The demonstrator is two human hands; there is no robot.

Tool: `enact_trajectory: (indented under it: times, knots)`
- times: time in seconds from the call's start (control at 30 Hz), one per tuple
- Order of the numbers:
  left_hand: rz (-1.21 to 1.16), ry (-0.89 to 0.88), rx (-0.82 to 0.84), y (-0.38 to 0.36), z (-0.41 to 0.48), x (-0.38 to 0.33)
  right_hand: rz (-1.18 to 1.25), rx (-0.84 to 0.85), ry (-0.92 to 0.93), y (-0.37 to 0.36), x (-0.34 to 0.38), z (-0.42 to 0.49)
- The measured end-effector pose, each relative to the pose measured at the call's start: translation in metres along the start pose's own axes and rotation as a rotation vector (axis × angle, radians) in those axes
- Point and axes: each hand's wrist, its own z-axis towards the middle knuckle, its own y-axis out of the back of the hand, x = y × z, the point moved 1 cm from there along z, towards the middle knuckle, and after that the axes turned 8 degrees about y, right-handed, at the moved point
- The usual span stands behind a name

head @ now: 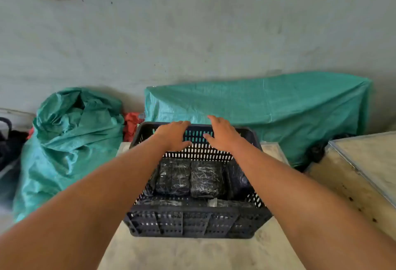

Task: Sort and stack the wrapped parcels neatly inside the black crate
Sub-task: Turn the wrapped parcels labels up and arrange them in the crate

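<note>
A black slotted crate (pixel 192 222) stands on a pale table in front of me. Inside it lie dark parcels wrapped in shiny film: one (pixel 173 175) on the left and one (pixel 206 178) beside it, with more dark wrapped shapes along the right wall and the near wall. Both my arms stretch over the crate. My left hand (pixel 174 134) rests palm down at the crate's far rim, fingers over the edge. My right hand (pixel 222 133) hovers at the same far rim, fingers spread. Neither hand holds a parcel.
The pale table (pixel 192 252) carries the crate. A second pale surface with a metal edge (pixel 364 173) lies to the right. A stuffed green sack (pixel 70 141) stands at the left, a green tarp-covered bulk (pixel 267 115) against the wall behind, red cloth (pixel 132 124) between them.
</note>
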Motion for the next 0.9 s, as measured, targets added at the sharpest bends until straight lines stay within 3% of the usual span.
enact_trajectory:
  times: [0.3, 0.6, 0.67, 0.9]
  knots:
    - [-0.015, 0.008, 0.354, -0.121, -0.015, -0.015, 0.108, 0.262, -0.051, -0.108, -0.020, -0.032]
    - [0.088, -0.084, 0.657, -0.203, 0.007, -0.003, -0.108, 0.721, 0.041, -0.193, -0.047, -0.040]
    - [0.077, -0.099, 0.710, -0.218, 0.003, 0.003, -0.124, 0.726, 0.009, -0.207, -0.048, -0.048]
    - [-0.051, -0.109, 0.703, -0.250, -0.008, 0.011, -0.030, 0.480, -0.108, -0.224, -0.050, -0.049]
